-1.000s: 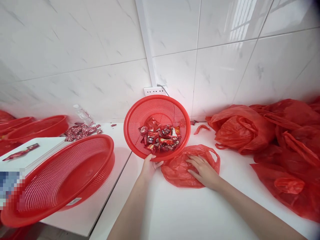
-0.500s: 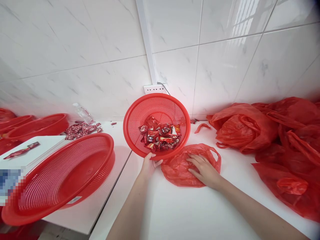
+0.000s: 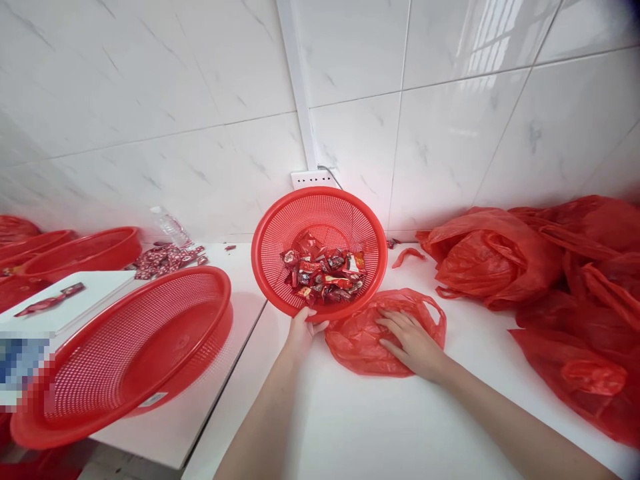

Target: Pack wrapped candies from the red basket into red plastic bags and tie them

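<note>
The round basket (image 3: pixel 320 195) is at the center of the frame. It is red plastic, with a smooth, thick rim and a perforated mesh wall. Its open mouth faces the camera and appears tilted toward the near side. Wrapped pieces (image 3: pixel 330 281) lie in a loose heap across its lower part, their wrappers mostly red with dark, white and yellow printing; individual labels are too small to read.

The left hand (image 3: pixel 303 328) is at the near rim of the round basket. Its grip is closed on that rim, thumb on top; the other fingers appear to be underneath, though the rim partly hides them.

The right hand (image 3: pixel 411 340) rests on the plastic bag (image 3: pixel 350 343), just right of lower center. Its grip is released, with the fingers spread over the film. The plastic bag is red, thin, translucent and creased, with a handle loop at its right side. It lies on the white tabletop (image 3: pixel 360 427), against the lower right edge of the round basket.

A large basket (image 3: pixel 165 340) occupies the lower left. Heaped red bags (image 3: pixel 495 260) fill the right side. A clear bottle (image 3: pixel 173 229) lies beside small packets (image 3: pixel 165 260) at left, near the tiled wall (image 3: pixel 200 160).
</note>
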Demonstrator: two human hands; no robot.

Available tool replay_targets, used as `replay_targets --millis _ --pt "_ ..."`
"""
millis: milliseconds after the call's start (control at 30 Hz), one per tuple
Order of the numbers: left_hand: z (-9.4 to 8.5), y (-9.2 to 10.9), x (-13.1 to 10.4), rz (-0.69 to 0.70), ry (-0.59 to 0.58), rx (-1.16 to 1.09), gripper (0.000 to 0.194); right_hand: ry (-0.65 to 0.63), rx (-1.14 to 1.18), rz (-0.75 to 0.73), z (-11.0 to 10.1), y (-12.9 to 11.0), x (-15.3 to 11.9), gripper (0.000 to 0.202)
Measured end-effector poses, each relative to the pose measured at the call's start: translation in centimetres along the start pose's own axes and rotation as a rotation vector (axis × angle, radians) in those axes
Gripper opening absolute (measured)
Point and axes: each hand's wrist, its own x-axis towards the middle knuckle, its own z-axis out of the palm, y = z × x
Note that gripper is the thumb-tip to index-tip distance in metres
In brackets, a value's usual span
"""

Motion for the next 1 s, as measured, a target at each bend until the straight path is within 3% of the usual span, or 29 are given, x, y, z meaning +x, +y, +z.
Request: replay_targets --millis 233,400,500,600,700,800,867,1000 --pt "1.4 0.1 -1.9 -0.005 -0.089 0.046 0.017 0.010 -0.099 -0.023 -0.3 -0.6 0.2 0.042" --pt "3.8 0.7 -3.4 -0.079 -0.125 0.003 0.021 0.024 -0.209 -0.094 -0.7 -1.7 0.3 0.049" --pt "5.5 0.8 -3.2 -0.151 -0.165 -0.040 0.021 0.028 -0.256 -0.109 -0.7 -2.4 0.5 0.056" --pt "6.4 0.4 -2.1 -0.136 -0.211 -0.038 0.021 0.061 -0.306 -0.051 -1.2 -3.1 0.8 0.050" --pt "6.2 -0.5 -0.5 -0.080 -0.241 0.015 0.022 0.091 -0.306 -0.078 -2.9 -3.7 1.6 0.036" --pt "5.4 -1.4 0.5 -0.049 -0.239 0.037 0.025 0.180 -0.250 -0.103 -4.8 -4.0 3.1 0.036" --pt "4.9 -1.9 0.9 -0.036 -0.234 0.040 0.026 0.223 -0.241 -0.050 -5.4 -4.1 4.4 0.036" --pt "4.2 -2.8 1.3 -0.033 -0.230 0.048 0.025 0.128 -0.333 0.161 -4.4 -4.3 7.3 0.029"
